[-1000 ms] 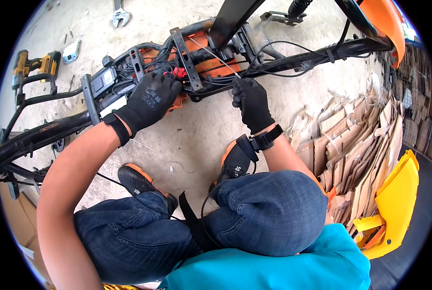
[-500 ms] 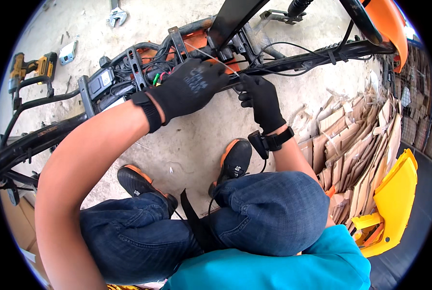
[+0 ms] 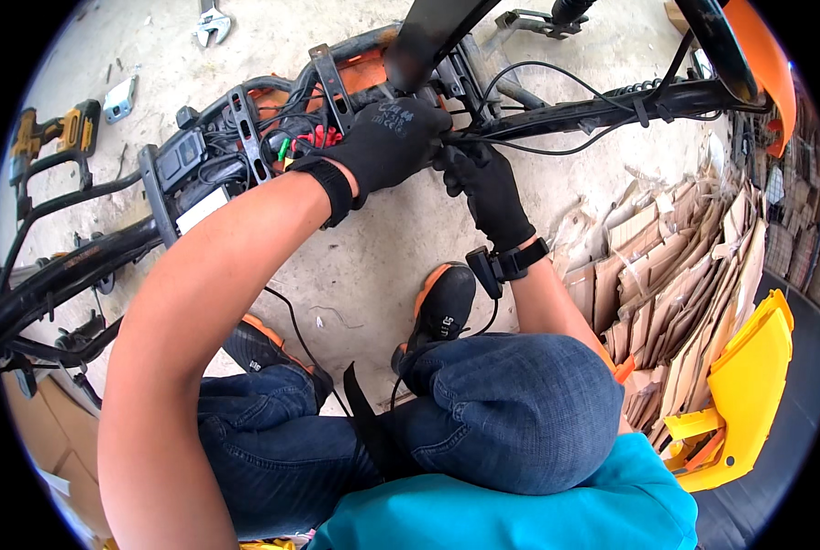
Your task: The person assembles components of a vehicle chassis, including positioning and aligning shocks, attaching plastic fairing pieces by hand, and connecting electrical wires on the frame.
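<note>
Black cable (image 3: 557, 139) btwn both hands' fingers (image 3: 456, 160)

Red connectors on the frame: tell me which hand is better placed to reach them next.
Left. The left hand sits right beside the red connectors, its wrist almost over them. The right hand is farther off, at the black cables under the frame.

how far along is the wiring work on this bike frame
Done: yellow body panel is off, frame stripped bare. In hand: left hand and right hand, both gloved, grip black cables at the frame. Left: red and green connectors hang loose; drill and wrench lie unused.
</note>
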`<action>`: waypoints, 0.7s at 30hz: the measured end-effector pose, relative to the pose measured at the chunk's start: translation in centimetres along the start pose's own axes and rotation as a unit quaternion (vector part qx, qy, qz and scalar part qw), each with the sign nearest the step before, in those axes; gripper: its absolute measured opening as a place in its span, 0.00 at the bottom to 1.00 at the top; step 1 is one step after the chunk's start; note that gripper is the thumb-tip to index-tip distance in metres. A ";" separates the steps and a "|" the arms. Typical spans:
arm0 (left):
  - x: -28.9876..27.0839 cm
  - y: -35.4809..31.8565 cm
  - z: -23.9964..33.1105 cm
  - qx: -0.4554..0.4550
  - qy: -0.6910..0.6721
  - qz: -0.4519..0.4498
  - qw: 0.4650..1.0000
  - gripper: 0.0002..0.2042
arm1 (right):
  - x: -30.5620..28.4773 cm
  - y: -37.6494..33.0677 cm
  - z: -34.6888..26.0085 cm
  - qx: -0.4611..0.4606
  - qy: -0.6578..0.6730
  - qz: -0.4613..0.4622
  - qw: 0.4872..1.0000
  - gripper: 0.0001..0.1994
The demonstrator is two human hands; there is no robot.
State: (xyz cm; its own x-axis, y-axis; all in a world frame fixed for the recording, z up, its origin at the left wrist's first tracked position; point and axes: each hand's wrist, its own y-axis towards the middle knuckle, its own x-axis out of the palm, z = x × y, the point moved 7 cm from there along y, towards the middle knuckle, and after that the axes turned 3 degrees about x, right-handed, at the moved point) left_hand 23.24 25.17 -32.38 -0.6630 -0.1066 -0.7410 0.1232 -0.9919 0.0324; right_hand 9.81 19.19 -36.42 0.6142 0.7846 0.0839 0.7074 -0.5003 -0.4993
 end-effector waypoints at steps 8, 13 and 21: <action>-0.4 0.1 0.4 0.004 0.050 -0.008 0.999 0.06 | 0.7 -1.0 -0.8 0.103 0.012 0.032 0.994 0.11; -0.1 0.4 0.9 0.009 0.078 -0.022 0.997 0.07 | 1.1 -0.5 0.3 0.103 0.108 0.027 0.988 0.10; -0.5 0.0 2.1 0.123 0.145 0.035 0.981 0.09 | 1.3 0.1 0.1 0.035 0.068 0.030 0.997 0.08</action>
State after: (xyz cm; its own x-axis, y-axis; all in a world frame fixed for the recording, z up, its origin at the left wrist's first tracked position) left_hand 21.99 25.06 -30.57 -0.4175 -0.1866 -0.8893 -0.0439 -0.9734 0.2249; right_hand 10.65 20.16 -36.49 0.6992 0.6953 0.1663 0.6453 -0.5136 -0.5655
